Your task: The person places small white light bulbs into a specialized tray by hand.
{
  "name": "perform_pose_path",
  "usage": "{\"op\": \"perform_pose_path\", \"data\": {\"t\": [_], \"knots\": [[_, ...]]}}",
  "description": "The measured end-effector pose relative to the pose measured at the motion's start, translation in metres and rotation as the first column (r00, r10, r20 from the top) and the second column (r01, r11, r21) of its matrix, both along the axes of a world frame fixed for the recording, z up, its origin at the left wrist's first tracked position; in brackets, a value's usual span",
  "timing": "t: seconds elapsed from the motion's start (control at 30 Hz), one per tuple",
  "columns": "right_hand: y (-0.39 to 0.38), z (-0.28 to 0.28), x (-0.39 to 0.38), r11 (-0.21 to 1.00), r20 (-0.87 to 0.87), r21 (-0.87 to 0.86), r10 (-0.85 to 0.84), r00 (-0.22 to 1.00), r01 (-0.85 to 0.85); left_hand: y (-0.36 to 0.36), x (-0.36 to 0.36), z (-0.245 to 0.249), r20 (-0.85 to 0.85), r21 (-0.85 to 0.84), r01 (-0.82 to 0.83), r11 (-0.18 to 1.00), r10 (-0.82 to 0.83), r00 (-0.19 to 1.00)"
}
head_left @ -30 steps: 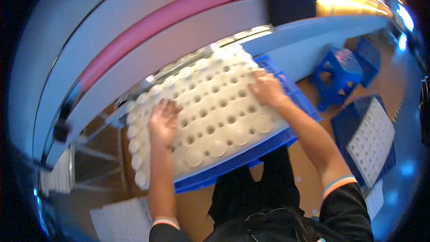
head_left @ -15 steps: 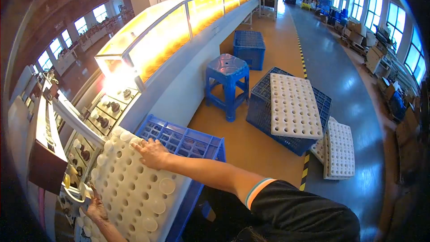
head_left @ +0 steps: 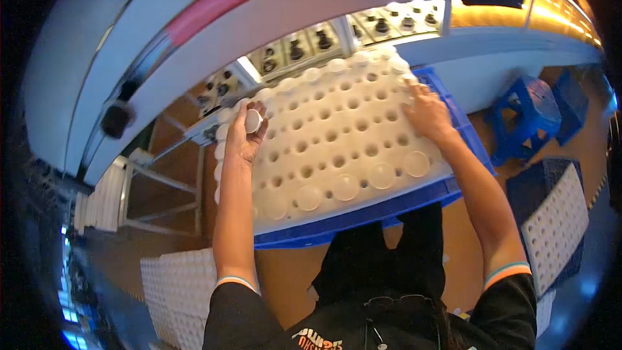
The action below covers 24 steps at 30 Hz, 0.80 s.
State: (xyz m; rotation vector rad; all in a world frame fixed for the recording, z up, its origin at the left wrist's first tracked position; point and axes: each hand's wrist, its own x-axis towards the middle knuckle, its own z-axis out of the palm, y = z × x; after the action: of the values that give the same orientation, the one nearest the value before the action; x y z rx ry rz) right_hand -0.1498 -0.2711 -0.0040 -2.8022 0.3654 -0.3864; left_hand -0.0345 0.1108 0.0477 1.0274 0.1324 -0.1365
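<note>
My left hand [head_left: 247, 135] is curled around a small white round bulb-like piece [head_left: 253, 121], raised over the left edge of a white foam tray [head_left: 317, 146]. The tray has rows of round holes. White domed pieces [head_left: 312, 75] line its far and left edges, and translucent round pieces [head_left: 346, 186] sit along the near edge. My right hand [head_left: 429, 111] rests at the tray's right side, fingers stretched and slightly apart, the tips close to a white domed piece at the far right corner. Beneath the tray is a blue plastic crate [head_left: 470, 129].
Beyond the tray runs a line of dark fixtures [head_left: 296, 49] in pale cells, leading to a glowing enclosure [head_left: 492, 15]. A blue stool [head_left: 528, 113] stands at right, near another holed foam tray [head_left: 556, 227]. More foam trays [head_left: 178, 291] lie lower left, beside a metal frame [head_left: 162, 185].
My view has swung left and down over the tray. The left hand has come up from beside the fixtures with the white piece; the right hand stays at the tray's edge.
</note>
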Motion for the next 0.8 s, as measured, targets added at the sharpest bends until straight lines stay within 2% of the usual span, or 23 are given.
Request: {"op": "perform_pose_path", "data": {"t": [0.07,0.1,0.17,0.23,0.3,0.33,0.4,0.43,0.5,0.63,0.73,0.8], "knots": [[0.002,0.002,-0.002,1.0,0.012,0.026,0.017,1.0,-0.017,0.033,0.001,-0.003,-0.008,0.148,0.061,0.987,-0.06,0.998],[0.003,0.001,-0.003,1.0,0.038,0.009,0.012,0.999,-0.012,0.042,-0.007,0.002,-0.005,0.15,0.05,0.987,-0.049,0.999],[0.002,0.001,-0.002,1.0,0.038,0.019,0.013,0.999,-0.014,0.053,-0.023,0.007,-0.017,0.262,0.103,0.959,-0.102,0.995],[0.0,0.0,-0.002,1.0,0.03,0.025,0.011,0.999,-0.011,0.062,-0.032,0.006,-0.054,0.254,0.148,0.956,-0.139,0.989],[0.001,0.0,-0.002,0.999,0.031,0.033,0.015,0.999,-0.016,0.073,-0.039,0.0,-0.047,0.34,0.275,0.899,-0.275,0.96],[0.001,0.001,-0.002,0.999,0.032,0.032,0.015,0.999,-0.016,0.077,-0.042,-0.003,-0.046,0.339,0.274,0.9,-0.275,0.96],[-0.001,0.005,-0.002,0.997,-0.058,0.079,0.008,0.998,-0.004,0.079,-0.045,-0.007,-0.041,0.377,0.326,0.867,-0.337,0.941],[-0.001,0.004,-0.002,0.997,-0.061,0.079,0.007,0.998,-0.002,0.081,-0.046,-0.006,-0.044,0.376,0.329,0.866,-0.338,0.94],[-0.001,0.002,-0.002,0.997,-0.037,0.07,0.011,0.999,-0.009,0.085,-0.049,-0.001,-0.08,0.565,0.291,0.772,-0.3,0.951],[-0.003,0.003,-0.001,0.997,-0.043,0.076,0.016,0.999,-0.013,0.086,-0.052,-0.001,-0.017,0.583,0.228,0.78,-0.269,0.963],[0.001,0.005,-0.001,0.997,-0.048,0.079,0.007,0.999,-0.003,0.09,-0.054,-0.01,-0.044,0.623,0.263,0.737,-0.303,0.952],[0.0,0.003,-0.002,0.998,-0.044,0.069,0.011,0.999,-0.008,0.088,-0.05,-0.015,-0.04,0.697,0.269,0.664,-0.339,0.94]]}}
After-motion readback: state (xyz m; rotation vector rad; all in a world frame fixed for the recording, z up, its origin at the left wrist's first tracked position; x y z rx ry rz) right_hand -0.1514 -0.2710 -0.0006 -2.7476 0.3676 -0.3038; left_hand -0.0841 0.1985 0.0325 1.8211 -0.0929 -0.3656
